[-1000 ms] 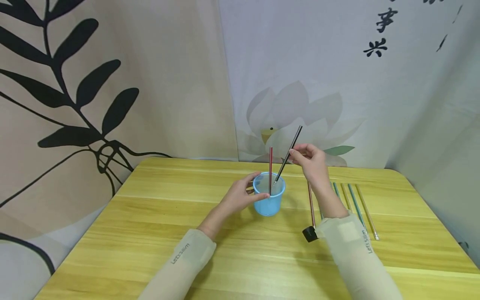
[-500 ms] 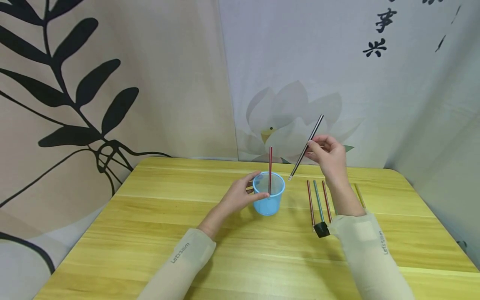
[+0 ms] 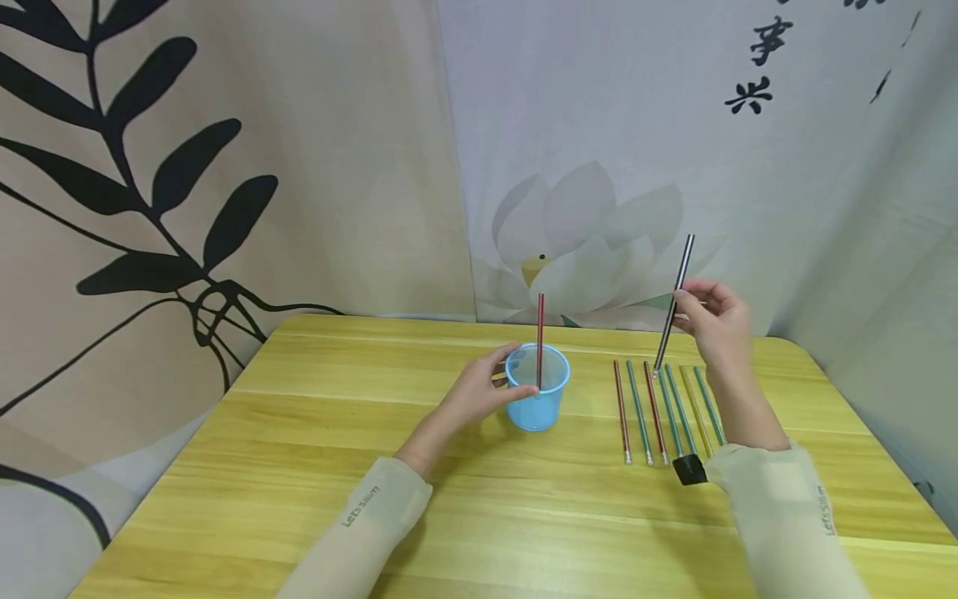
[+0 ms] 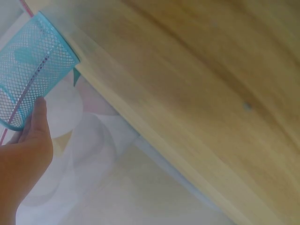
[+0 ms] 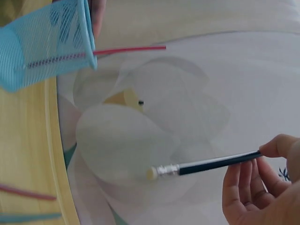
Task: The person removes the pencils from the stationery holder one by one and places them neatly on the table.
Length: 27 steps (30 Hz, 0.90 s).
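Note:
A light blue mesh pencil cup (image 3: 535, 411) stands on the table, and my left hand (image 3: 479, 388) grips it with the thumb across the near side of its rim. A red pencil (image 3: 540, 320) leans inside the cup. Off to the right, my right hand (image 3: 718, 324) pinches a dark pencil (image 3: 684, 262) between thumb and fingers, with its eraser end down. That pencil's pale eraser (image 5: 152, 173) and metal band show in the right wrist view. Its lower end appears over the far ends of the laid-out pencils, but touching or apart I cannot tell.
Several pencils lie side by side at the right, among them a red pencil (image 3: 622, 412), a teal pencil (image 3: 639, 412) and a yellow pencil (image 3: 694, 408). The right forearm covers part of the row. A patterned cloth backdrop (image 3: 359, 166) rises behind the wooden table (image 3: 299, 449).
My right hand has carried the dark pencil from over the cup's opening rightward to above the row of pencils. The left hand and cup have stayed in place.

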{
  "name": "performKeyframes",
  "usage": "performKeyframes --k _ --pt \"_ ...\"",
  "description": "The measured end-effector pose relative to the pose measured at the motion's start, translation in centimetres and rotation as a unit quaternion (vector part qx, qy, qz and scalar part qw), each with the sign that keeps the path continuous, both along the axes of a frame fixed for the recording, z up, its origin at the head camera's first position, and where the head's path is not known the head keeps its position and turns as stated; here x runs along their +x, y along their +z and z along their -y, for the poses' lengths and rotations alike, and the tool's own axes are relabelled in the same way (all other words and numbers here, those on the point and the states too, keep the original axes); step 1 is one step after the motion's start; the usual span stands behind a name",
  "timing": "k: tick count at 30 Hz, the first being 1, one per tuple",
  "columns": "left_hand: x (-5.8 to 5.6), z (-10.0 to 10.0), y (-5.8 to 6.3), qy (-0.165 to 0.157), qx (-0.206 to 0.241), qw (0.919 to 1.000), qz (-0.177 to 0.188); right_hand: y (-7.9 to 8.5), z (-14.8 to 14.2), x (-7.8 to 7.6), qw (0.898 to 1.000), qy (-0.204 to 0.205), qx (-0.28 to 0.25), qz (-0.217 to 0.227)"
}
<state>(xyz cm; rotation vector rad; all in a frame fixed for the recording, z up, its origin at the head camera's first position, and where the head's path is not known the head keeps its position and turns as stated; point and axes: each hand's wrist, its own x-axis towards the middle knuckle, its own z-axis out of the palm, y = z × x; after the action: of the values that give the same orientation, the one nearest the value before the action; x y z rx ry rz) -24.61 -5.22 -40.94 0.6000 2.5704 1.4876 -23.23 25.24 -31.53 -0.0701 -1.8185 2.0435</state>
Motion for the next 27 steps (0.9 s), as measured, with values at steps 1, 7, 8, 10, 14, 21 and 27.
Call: performKeyframes --k 1,7,8,10,14,21,27 --pt "0.0 0.0 0.0 0.000 0.000 1.0000 0.000 0.0 -0.4 0.1 1.000 -0.004 -0.004 0.002" --pt "0.0 0.0 -0.1 -0.002 0.002 1.0000 0.002 -0.5 -3.2 1.2 0.999 -0.029 -0.002 0.021" --pt "0.0 0.0 -0.1 -0.002 0.002 1.0000 0.002 -0.6 -3.7 1.3 0.999 -0.032 -0.002 0.024" --pt "0.1 0.0 -0.1 -0.002 0.001 1.0000 0.004 -1.0 -4.6 1.6 0.999 -0.038 -0.001 0.031" --pt "0.0 0.1 -0.1 -0.001 0.001 1.0000 0.004 -1.8 -6.5 2.2 0.998 -0.047 0.012 0.048" --pt "0.0 0.0 -0.1 0.000 0.001 1.0000 0.001 -3.5 -9.1 2.8 0.992 -0.055 0.047 0.104" --pt "0.0 0.0 0.0 -0.002 0.000 1.0000 -0.003 -5.2 -10.7 2.9 0.984 -0.058 0.075 0.151"
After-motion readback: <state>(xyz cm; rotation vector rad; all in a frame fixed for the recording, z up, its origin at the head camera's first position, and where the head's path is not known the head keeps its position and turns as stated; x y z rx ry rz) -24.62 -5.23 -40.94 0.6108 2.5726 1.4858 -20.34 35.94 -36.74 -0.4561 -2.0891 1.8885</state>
